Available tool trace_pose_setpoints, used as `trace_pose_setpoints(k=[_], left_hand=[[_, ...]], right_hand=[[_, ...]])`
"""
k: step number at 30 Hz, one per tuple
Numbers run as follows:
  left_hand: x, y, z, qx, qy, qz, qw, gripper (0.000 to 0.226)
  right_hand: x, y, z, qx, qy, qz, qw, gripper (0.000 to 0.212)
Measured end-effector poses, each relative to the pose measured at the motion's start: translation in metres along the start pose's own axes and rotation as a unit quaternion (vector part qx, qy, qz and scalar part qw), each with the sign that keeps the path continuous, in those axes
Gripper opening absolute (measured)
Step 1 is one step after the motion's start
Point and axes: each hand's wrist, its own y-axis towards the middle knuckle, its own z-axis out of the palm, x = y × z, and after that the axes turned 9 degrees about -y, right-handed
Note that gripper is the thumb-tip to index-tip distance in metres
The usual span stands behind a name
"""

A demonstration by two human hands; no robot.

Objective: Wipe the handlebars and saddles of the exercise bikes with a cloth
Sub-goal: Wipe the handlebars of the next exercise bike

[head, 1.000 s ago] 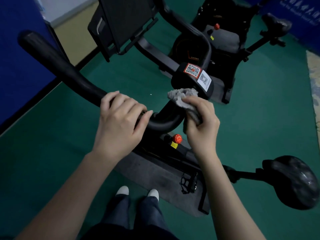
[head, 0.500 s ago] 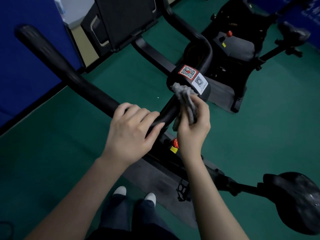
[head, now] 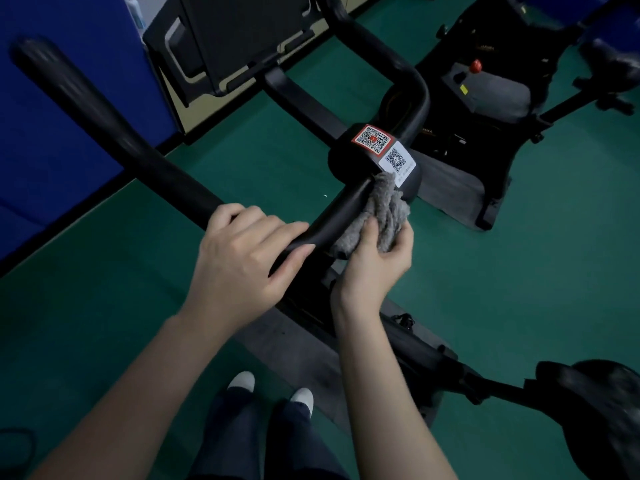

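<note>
Centrally, the left hand (head: 242, 258) wraps over the black handlebar (head: 166, 174) of the near bike, fingers curled round the bar and closed on it; judged, this grip steadies the bar and the person against the rubbing force. To its right, the right hand (head: 375, 268) is closed on a grey cloth (head: 377, 216), thumb on the near face, the other fingers hidden behind the fabric; the cloth is bunched and pressed against the curved part of the bar, its upper edge just below the centre clamp that carries two code stickers (head: 382, 147). The cloth folds partly round the tube, presumably so that one pass covers top and side together; the two hands lie close on the same bar, not touching. The saddle (head: 595, 403) of this bike sits at lower right, well apart from both hands, with no cloth on it; a second bike (head: 485, 98) stands beyond on the green floor (head: 519, 254), also unattended. By judgement the step in hand is the handlebar wipe near the stem; the far left bar end, the saddle and the second bike appear still to be done.
</note>
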Motion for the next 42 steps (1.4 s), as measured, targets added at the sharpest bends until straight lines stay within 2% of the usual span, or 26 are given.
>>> trace_pose_setpoints(k=[2,5,10,15,20,24,26,28,30,31,33,35,36,39,40,42], left_hand=[[0.0,0.0,0.0,-0.003,0.005,0.002,1.0,0.027],[0.0,0.0,0.001,-0.007,0.009,0.006,1.0,0.027],[0.0,-0.001,0.002,-0.01,0.008,0.007,1.0,0.027],[-0.001,-0.001,0.003,-0.007,0.004,0.001,1.0,0.029],[0.0,0.0,0.003,-0.004,0.004,0.002,1.0,0.028],[0.0,0.0,0.002,-0.006,0.0,0.007,1.0,0.028],[0.0,0.001,0.001,-0.007,0.0,0.003,1.0,0.029],[-0.001,0.001,0.001,-0.009,-0.001,-0.001,1.0,0.029],[-0.001,0.001,0.0,-0.008,-0.005,-0.004,1.0,0.028],[-0.001,0.001,0.0,-0.007,-0.007,-0.007,1.0,0.027],[-0.002,0.001,-0.001,-0.007,-0.012,-0.014,1.0,0.028],[-0.003,0.001,-0.002,-0.011,-0.021,-0.025,0.999,0.029],[-0.003,0.002,-0.003,-0.012,-0.027,-0.03,0.999,0.029],[-0.003,0.003,-0.006,-0.007,-0.04,-0.046,0.998,0.033],[-0.002,0.003,-0.008,-0.007,-0.044,-0.05,0.998,0.034],[0.0,0.003,-0.01,-0.01,-0.049,-0.061,0.997,0.036]], right_hand=[[-0.005,-0.007,-0.001,0.016,0.012,0.014,1.0,0.025],[-0.018,-0.026,-0.01,0.083,0.071,0.066,0.992,0.028],[-0.015,-0.01,-0.01,0.156,0.226,0.251,0.928,0.031],[-0.012,-0.01,-0.012,0.207,0.249,0.258,0.91,0.029],[-0.02,-0.019,-0.028,0.278,0.209,0.264,0.9,0.03],[-0.017,-0.012,-0.042,0.267,0.159,0.241,0.919,0.027],[-0.01,-0.005,-0.052,0.236,0.128,0.189,0.944,0.026],[0.001,0.009,-0.058,0.204,0.018,0.071,0.976,0.025],[0.02,0.025,-0.056,0.192,-0.108,-0.081,0.972,0.026],[0.032,0.031,-0.051,0.205,-0.157,-0.161,0.953,0.026],[0.055,0.043,-0.035,0.261,-0.24,-0.3,0.885,0.028],[0.074,0.055,-0.014,0.348,-0.321,-0.387,0.792,0.027],[0.081,0.062,-0.004,0.387,-0.367,-0.42,0.734,0.025],[0.091,0.074,0.022,0.458,-0.505,-0.481,0.551,0.026],[0.092,0.075,0.028,0.473,-0.531,-0.49,0.504,0.029],[0.096,0.072,0.036,0.51,-0.556,-0.478,0.45,0.038]])
